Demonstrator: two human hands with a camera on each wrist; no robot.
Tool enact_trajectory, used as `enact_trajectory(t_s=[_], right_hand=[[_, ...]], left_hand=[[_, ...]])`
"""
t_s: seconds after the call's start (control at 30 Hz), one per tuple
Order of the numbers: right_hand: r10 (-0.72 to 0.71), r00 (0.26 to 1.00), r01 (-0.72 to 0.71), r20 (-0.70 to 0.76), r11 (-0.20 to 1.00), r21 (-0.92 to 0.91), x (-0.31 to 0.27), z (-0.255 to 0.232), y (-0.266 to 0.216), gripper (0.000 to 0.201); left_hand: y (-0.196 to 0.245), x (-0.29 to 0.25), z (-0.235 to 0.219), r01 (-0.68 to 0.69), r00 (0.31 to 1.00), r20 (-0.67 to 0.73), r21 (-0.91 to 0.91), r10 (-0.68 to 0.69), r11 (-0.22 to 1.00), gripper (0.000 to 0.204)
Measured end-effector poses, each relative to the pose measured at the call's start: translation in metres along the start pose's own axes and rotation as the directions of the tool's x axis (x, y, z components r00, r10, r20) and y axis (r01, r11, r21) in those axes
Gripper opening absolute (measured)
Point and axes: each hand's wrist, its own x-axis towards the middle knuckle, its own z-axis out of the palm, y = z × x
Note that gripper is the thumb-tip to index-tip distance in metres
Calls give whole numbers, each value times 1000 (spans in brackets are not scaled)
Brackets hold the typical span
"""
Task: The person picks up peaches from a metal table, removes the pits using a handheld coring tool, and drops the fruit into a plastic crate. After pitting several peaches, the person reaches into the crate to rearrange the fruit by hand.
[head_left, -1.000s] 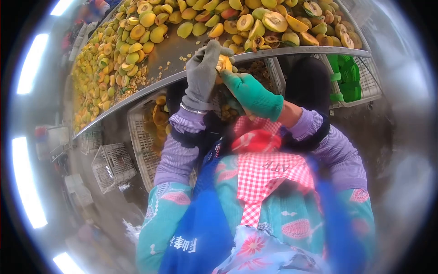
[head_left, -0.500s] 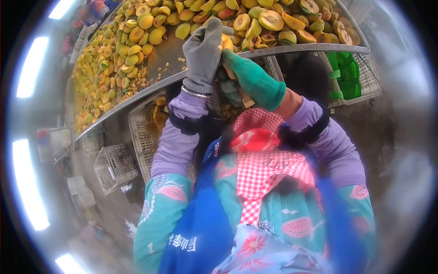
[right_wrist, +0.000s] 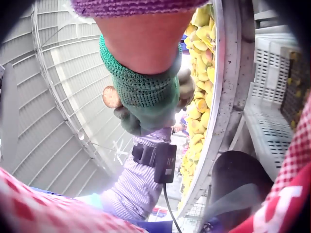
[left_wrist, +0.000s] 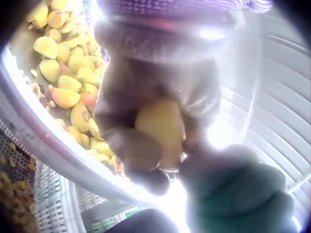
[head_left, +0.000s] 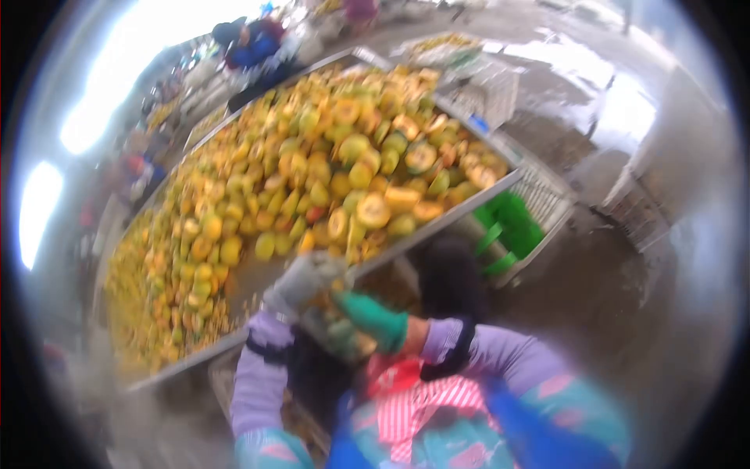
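My left hand [head_left: 305, 281], in a grey glove, grips a yellow peach piece [left_wrist: 163, 131] between thumb and fingers over the near edge of the table. Close against it is my right hand [head_left: 373, 319], in a green glove with dark palm and fingers. Its fingers are curled round a wooden-handled tool, whose round handle end [right_wrist: 111, 97] sticks out of the fist in the right wrist view. The tool's working end is hidden. Halved peaches [head_left: 367, 211], some with stones showing, lie heaped on the metal table just beyond both hands.
The table's raised metal rim [head_left: 437, 223] runs in front of my knees. Below it on the right stands a white crate [head_left: 551, 199] with green baskets [head_left: 512, 227] in it. Another person [head_left: 254, 47] is at the far end. Small loose bits lie near the left rim.
The head view has tilted up and blurred, showing more of the table and floor. Both hands stay together at the rim; the right wrist has turned, bringing the wooden handle into sight.
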Motion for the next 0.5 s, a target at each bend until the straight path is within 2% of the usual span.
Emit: enact_trajectory(t_s=[0.03,0.07,0.1,0.17,0.2,0.23,0.3,0.4,0.5], right_hand=[[63,998,-63,-23,998,-8,-5,4,-2,47],[79,996,-82,-36,993,-82,-8,-3,-2,48],[84,992,-79,93,995,-53,-7,-4,-2,48],[90,934,-97,347,995,1,-6,0,-1,49],[16,933,-23,359,1000,14,-7,7,3,49],[-39,960,24,277,998,59,-14,25,4,48],[-118,987,100,111,983,151,-25,54,12,47],[-120,968,107,220,992,69,-11,29,16,37],[26,969,12,245,988,-152,-18,49,4,39]], left_hand=[[-2,-2,1,44,999,31,13,-44,999,21],[16,-7,3,232,968,83,60,-236,971,21],[16,-7,2,315,938,148,18,-314,949,22],[29,-11,7,229,972,64,-11,-228,973,28],[28,-13,8,178,984,4,-57,-178,982,31],[25,-12,12,86,993,-61,-219,-101,972,34],[15,-17,26,-116,971,-237,-504,-8,856,40],[18,-28,32,-185,956,-294,-552,18,813,45],[19,-40,19,-176,974,-198,-368,107,913,46]])
